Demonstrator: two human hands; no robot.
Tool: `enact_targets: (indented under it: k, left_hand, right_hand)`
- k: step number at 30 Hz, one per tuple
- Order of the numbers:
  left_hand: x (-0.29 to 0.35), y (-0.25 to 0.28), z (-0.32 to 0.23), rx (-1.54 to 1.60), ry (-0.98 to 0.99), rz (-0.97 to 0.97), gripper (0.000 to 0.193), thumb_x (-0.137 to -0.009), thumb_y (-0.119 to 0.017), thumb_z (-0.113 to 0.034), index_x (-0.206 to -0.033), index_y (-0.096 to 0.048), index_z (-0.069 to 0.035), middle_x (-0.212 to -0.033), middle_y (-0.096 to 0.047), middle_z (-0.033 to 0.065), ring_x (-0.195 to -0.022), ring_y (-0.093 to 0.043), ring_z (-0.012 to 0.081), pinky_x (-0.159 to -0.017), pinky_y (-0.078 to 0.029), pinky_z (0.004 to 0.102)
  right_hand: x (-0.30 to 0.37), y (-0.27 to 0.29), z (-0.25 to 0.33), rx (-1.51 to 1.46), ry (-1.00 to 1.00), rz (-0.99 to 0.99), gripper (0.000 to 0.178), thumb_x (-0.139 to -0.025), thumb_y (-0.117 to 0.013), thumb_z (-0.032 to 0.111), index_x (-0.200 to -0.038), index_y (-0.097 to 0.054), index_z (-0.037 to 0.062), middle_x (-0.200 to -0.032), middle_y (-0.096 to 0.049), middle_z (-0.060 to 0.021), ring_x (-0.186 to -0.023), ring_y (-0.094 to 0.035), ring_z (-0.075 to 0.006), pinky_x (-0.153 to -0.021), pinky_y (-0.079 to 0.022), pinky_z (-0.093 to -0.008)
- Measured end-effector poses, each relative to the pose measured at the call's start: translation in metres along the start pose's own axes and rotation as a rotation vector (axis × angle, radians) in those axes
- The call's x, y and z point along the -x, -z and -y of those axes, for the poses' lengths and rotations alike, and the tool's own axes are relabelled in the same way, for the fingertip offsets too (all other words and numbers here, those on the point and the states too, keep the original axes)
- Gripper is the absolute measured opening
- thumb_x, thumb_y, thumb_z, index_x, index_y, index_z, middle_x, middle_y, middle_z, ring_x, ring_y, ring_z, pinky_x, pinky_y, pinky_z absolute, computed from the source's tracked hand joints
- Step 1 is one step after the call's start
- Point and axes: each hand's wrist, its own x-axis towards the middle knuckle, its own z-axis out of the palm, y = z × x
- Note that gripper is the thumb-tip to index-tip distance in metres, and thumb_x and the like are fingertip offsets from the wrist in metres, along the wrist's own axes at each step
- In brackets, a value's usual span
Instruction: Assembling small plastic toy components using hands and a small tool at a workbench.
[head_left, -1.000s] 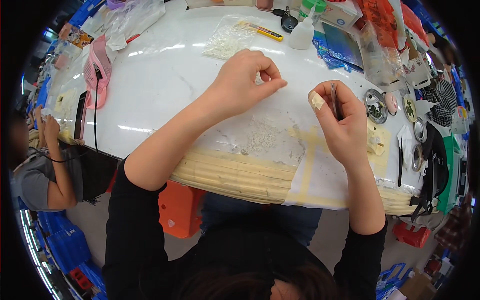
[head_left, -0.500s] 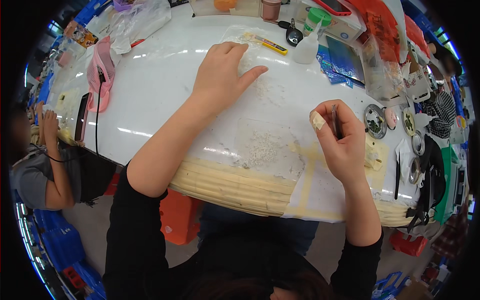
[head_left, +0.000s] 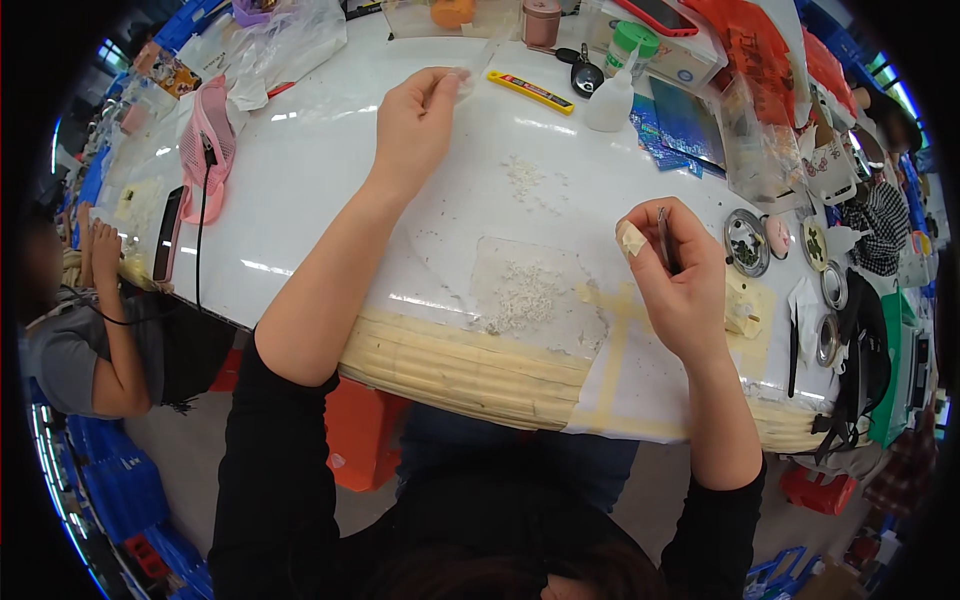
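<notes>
Up near the far side of the table, my left hand (head_left: 418,120) is closed in a pinch on a clear plastic sheet (head_left: 482,68), which is thin and hard to outline. A yellow utility knife (head_left: 530,92) lies just right of it. My right hand (head_left: 680,285), raised over the table's right half, has its fingers curled around metal tweezers (head_left: 665,238); pale tape wraps its thumb. Between the hands, tiny white bits (head_left: 525,295) are heaped on a flat clear mat (head_left: 487,262). A smaller scatter of white bits (head_left: 522,178) lies farther back.
A white squeeze bottle (head_left: 610,103), a green-lidded jar (head_left: 632,42) and a car key (head_left: 585,75) stand or lie at the back. Small round metal dishes (head_left: 747,243) line the right. A pink mesh pouch (head_left: 208,150) lies left, near another person's arm (head_left: 112,350).
My left hand has gone from spread fingers to a pinch, moving slightly left and away, and the clear sheet is lifted in it. The knife has shifted a little. My right hand barely moved.
</notes>
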Motion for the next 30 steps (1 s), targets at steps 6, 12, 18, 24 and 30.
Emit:
enact_targets:
  k: [6, 12, 18, 24, 30]
  left_hand:
    - [0.001, -0.003, -0.011, 0.875, 0.295, 0.012, 0.028, -0.103, -0.042, -0.012, -0.125, -0.052, 0.003, -0.121, -0.060, 0.0114, -0.111, -0.058, 0.0198, -0.099, -0.046, 0.0326]
    - [0.006, -0.005, -0.017, 0.916, 0.361, 0.093, 0.035, -0.105, -0.037, -0.012, -0.135, -0.042, 0.005, -0.133, -0.051, 0.0160, -0.125, -0.049, 0.0239, -0.110, -0.039, 0.0376]
    - [0.006, -0.005, -0.015, 0.940, 0.364, 0.095, 0.035, -0.104, -0.037, -0.011, -0.135, -0.042, 0.005, -0.133, -0.051, 0.0168, -0.124, -0.050, 0.0246, -0.109, -0.040, 0.0384]
    - [0.006, -0.005, -0.016, 0.929, 0.365, 0.097, 0.034, -0.104, -0.037, -0.011, -0.135, -0.042, 0.004, -0.132, -0.051, 0.0169, -0.124, -0.050, 0.0253, -0.110, -0.040, 0.0390]
    - [0.002, -0.003, -0.012, 0.921, 0.351, 0.054, 0.034, -0.104, -0.038, -0.011, -0.134, -0.042, 0.004, -0.133, -0.050, 0.0165, -0.125, -0.050, 0.0257, -0.110, -0.040, 0.0403]
  right_hand:
    - [0.000, 0.000, -0.002, 0.007, 0.005, 0.007, 0.009, -0.088, -0.064, 0.010, -0.086, -0.059, 0.0028, -0.065, -0.049, 0.0059, -0.055, -0.034, -0.0009, -0.051, -0.028, -0.0199]
    - [0.000, -0.002, -0.002, 0.007, 0.003, 0.014, 0.009, -0.088, -0.064, 0.010, -0.086, -0.059, 0.0027, -0.064, -0.049, 0.0058, -0.055, -0.034, -0.0012, -0.051, -0.027, -0.0202]
    - [0.000, -0.003, 0.000, 0.013, -0.005, 0.018, 0.008, -0.089, -0.063, 0.009, -0.086, -0.059, 0.0027, -0.063, -0.048, 0.0059, -0.055, -0.034, -0.0011, -0.051, -0.027, -0.0204]
    - [0.000, -0.002, -0.001, 0.023, -0.002, 0.024, 0.008, -0.089, -0.063, 0.010, -0.087, -0.059, 0.0030, -0.062, -0.047, 0.0058, -0.055, -0.034, -0.0014, -0.051, -0.027, -0.0207]
    - [0.000, -0.003, 0.000, 0.036, 0.004, 0.025, 0.008, -0.089, -0.064, 0.010, -0.087, -0.060, 0.0031, -0.061, -0.046, 0.0058, -0.055, -0.034, -0.0017, -0.051, -0.027, -0.0208]
